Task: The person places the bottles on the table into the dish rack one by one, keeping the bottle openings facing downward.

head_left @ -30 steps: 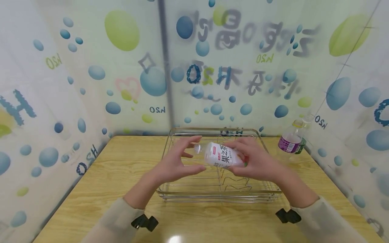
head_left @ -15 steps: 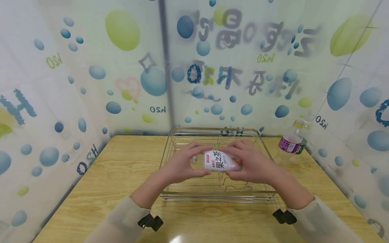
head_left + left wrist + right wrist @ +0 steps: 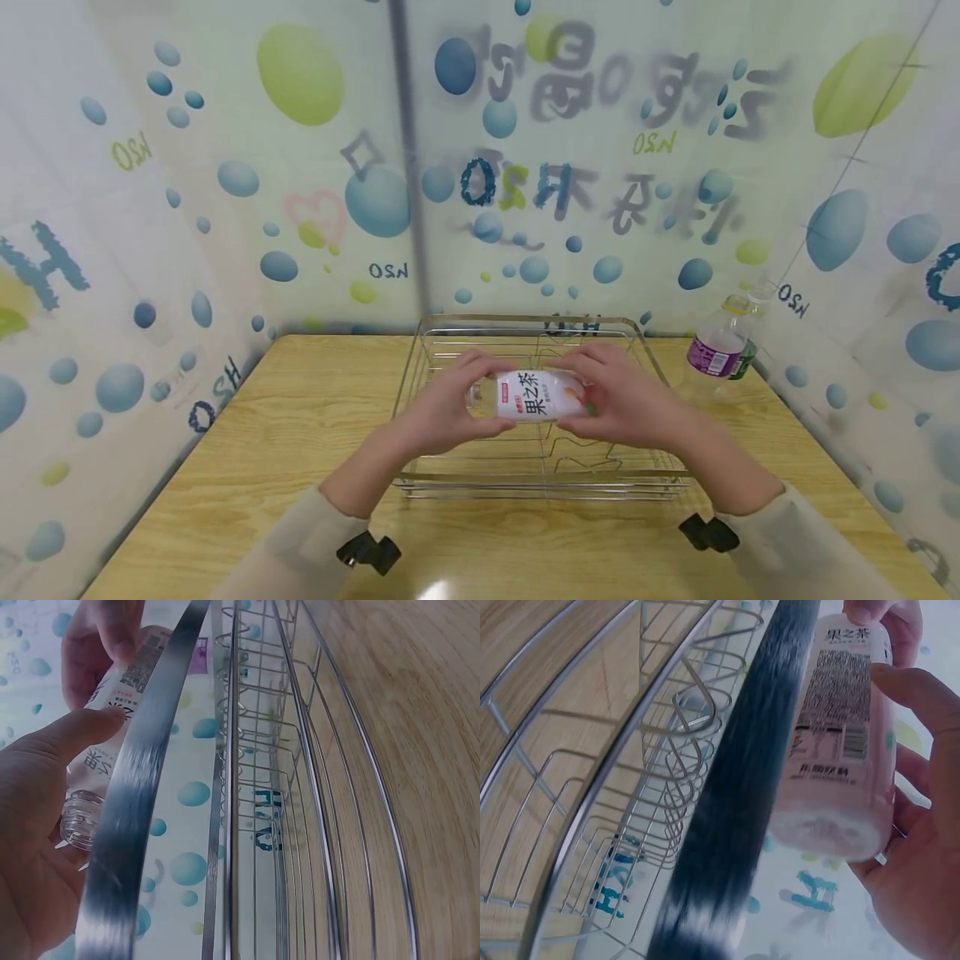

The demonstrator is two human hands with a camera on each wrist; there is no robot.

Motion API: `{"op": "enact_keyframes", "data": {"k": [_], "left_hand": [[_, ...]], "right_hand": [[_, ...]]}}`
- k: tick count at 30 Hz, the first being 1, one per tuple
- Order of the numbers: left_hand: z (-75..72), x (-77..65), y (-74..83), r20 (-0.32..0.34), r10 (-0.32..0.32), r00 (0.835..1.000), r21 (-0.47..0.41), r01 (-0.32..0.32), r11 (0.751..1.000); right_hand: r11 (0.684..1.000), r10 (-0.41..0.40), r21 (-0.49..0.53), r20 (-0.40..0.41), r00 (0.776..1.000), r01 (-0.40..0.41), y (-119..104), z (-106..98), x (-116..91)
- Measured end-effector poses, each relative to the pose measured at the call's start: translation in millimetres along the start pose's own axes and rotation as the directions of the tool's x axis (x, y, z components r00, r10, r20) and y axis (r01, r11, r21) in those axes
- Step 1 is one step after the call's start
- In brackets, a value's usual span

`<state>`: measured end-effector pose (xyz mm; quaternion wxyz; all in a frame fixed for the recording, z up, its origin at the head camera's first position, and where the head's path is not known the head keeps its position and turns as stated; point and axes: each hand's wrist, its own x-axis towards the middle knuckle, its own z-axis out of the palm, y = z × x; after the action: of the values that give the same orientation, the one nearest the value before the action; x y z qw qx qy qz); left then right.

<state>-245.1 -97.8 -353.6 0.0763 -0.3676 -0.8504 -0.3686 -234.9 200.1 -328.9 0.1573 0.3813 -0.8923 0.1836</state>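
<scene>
A plastic drink bottle (image 3: 534,395) with a white and pink label lies sideways between both hands, above the wire rack. My left hand (image 3: 457,404) grips the neck end, thumb below and fingers over the top. At the bottle's base end, my right hand (image 3: 618,396) holds it with thumb and fingers. The left wrist view shows the clear ribbed neck (image 3: 81,819) next to the left palm. In the right wrist view, the bottle's round base (image 3: 832,831) faces the camera, and the right thumb presses the printed label. Part of the label is hidden by the fingers.
A rectangular metal wire rack (image 3: 480,477) with bent wire dividers stands on the wooden table (image 3: 300,417). At the back right stand a bottle with a purple label (image 3: 712,357) and one with a green label (image 3: 744,360). Patterned curtains surround the table.
My left hand has closed in from the left and now grips the bottle's neck end. The bottle has turned from slightly tilted to nearly level and shifted a little left.
</scene>
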Motion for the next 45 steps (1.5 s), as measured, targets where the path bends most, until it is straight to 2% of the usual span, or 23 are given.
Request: {"op": "enact_keyframes", "data": {"k": [4,8,18,23,28,32,40,45], "left_hand": [[-4.3,-3.2,-3.3,-0.026,-0.003,1.0,-0.018,0.003,1.0],[-8.8,-6.4,-8.0,-0.054,-0.017,0.998,-0.033,0.016,0.999],[-11.0,-12.6,-14.8,-0.06,-0.131,0.99,-0.179,0.118,0.977],[-7.2,-12.4,-14.5,-0.042,-0.149,0.988,-0.215,0.137,0.967],[-1.0,-11.7,-16.4,-0.013,-0.171,0.985,-0.202,0.165,0.965],[4.0,-9.1,-16.0,0.009,-0.183,0.983,-0.197,0.181,0.964],[12.5,-4.3,-14.6,0.092,-0.153,0.984,-0.237,0.171,0.956],[13.6,-2.5,-11.7,0.101,-0.136,0.986,-0.244,0.157,0.957]], "right_hand": [[0.991,0.075,0.108,0.0,0.997,-0.075,8.0,-5.3,-5.7],[0.962,0.16,0.219,0.036,0.986,-0.164,16.5,-11.3,-13.0],[0.906,0.232,0.346,0.073,0.97,-0.243,21.3,-14.3,-16.2],[0.887,0.234,0.4,0.035,0.972,-0.228,23.1,-13.0,-12.3],[0.885,0.223,0.42,-0.005,0.975,-0.2,19.5,-16.7,-5.9],[0.866,0.224,0.463,-0.021,0.974,-0.189,14.5,-20.6,0.2],[0.839,0.238,0.509,-0.024,0.971,-0.193,6.4,-24.3,12.0],[0.838,0.221,0.518,-0.037,0.975,-0.17,4.3,-22.5,18.2]]}}
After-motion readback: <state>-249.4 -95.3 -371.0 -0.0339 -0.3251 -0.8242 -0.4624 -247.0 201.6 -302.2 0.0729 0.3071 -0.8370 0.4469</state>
